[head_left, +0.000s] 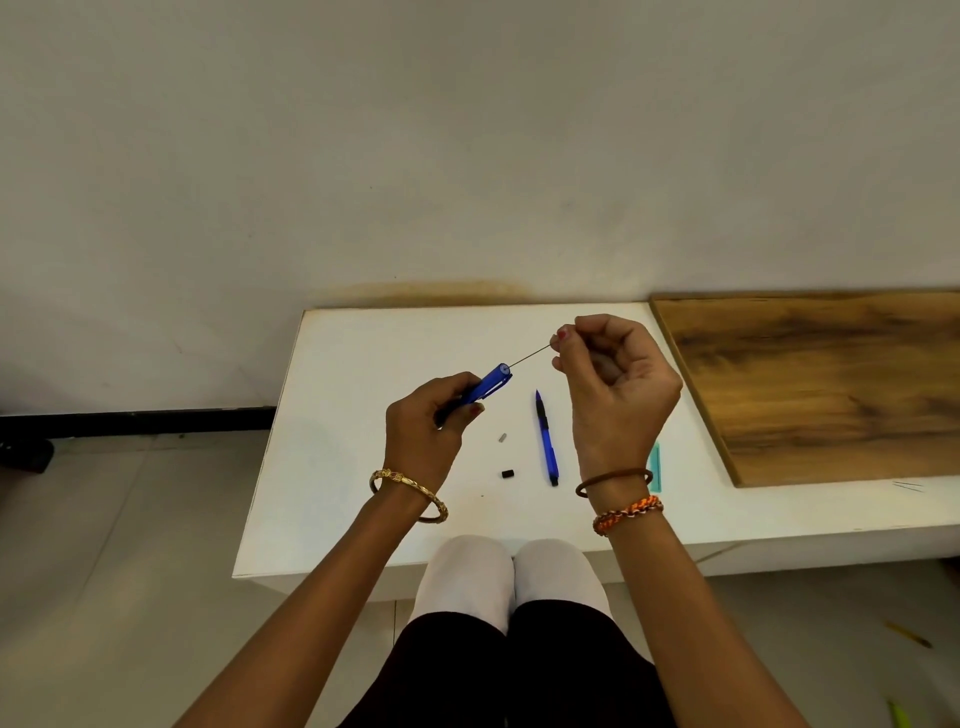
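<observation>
My left hand (423, 423) grips a blue mechanical pencil (485, 387) above the white table (363, 467), its open rear end pointing up and right. My right hand (615, 387) pinches a thin dark lead (530, 356) between thumb and fingertip. The lead's far end sits at the pencil's rear opening. A second blue mechanical pencil (546, 439) lies on the table between my hands, tip pointing away from me.
A small grey part (502, 438) and a small black cap (508, 474) lie on the table near the second pencil. A teal case (655, 467) shows behind my right wrist. A wooden board (831, 384) covers the table's right side, with thin leads (908, 486) before it.
</observation>
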